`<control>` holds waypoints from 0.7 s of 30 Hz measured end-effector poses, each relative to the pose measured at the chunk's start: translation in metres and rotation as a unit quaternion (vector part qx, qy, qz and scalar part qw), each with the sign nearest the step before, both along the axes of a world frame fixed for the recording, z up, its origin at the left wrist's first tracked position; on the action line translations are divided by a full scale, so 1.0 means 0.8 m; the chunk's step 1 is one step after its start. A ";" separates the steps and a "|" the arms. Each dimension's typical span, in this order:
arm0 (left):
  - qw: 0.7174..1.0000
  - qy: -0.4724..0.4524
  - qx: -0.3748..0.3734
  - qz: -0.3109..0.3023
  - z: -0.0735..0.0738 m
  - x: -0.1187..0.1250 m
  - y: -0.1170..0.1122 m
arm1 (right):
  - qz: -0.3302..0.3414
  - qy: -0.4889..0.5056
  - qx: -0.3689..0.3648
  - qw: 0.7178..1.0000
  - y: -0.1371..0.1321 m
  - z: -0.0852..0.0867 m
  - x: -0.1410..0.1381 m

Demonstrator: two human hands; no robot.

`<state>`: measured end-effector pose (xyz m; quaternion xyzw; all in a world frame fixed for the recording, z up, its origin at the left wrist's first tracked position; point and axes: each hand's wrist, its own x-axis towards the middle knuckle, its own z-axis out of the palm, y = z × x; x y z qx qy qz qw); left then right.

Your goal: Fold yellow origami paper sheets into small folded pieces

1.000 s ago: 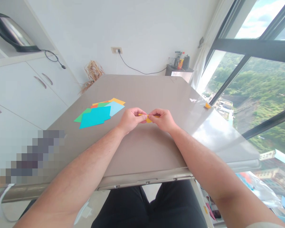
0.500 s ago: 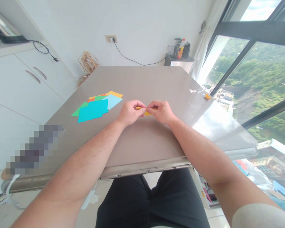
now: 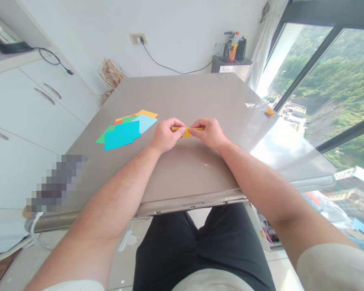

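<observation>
Between both hands is a small piece of folded yellow paper (image 3: 187, 132), with a straight upper edge and a part pointing down. My left hand (image 3: 169, 134) pinches its left side between thumb and fingers. On the other side, my right hand (image 3: 208, 132) pinches the right part the same way. The thumbs lie a little apart, and the fingertips behind the paper are partly hidden. To the left of my left hand, several coloured paper sheets (image 3: 123, 135) lie overlapping on the table: turquoise, light blue, green, orange and yellow.
The grey-brown table (image 3: 182, 173) reaches back toward the white wall. Near its right edge sits a small folded orange-yellow paper piece (image 3: 269, 111). A blurred-out object (image 3: 59, 182) lies at the front left. A low cabinet (image 3: 230, 66) with bottles stands behind.
My hands have moved slightly apart, so more of the yellow paper's straight upper edge shows between and beside the fingers. The camera view has shifted a little.
</observation>
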<state>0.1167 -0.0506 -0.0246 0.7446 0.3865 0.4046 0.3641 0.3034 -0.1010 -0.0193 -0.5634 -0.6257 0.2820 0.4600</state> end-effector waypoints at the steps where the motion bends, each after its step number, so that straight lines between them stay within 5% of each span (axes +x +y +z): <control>1: 1.000 0.001 0.003 -0.003 0.000 0.000 0.000 | 0.004 -0.003 0.002 1.000 0.000 0.000 0.000; 21: 0.997 0.023 0.067 0.026 0.004 -0.001 0.000 | 0.009 0.009 -0.003 1.000 0.000 0.001 -0.001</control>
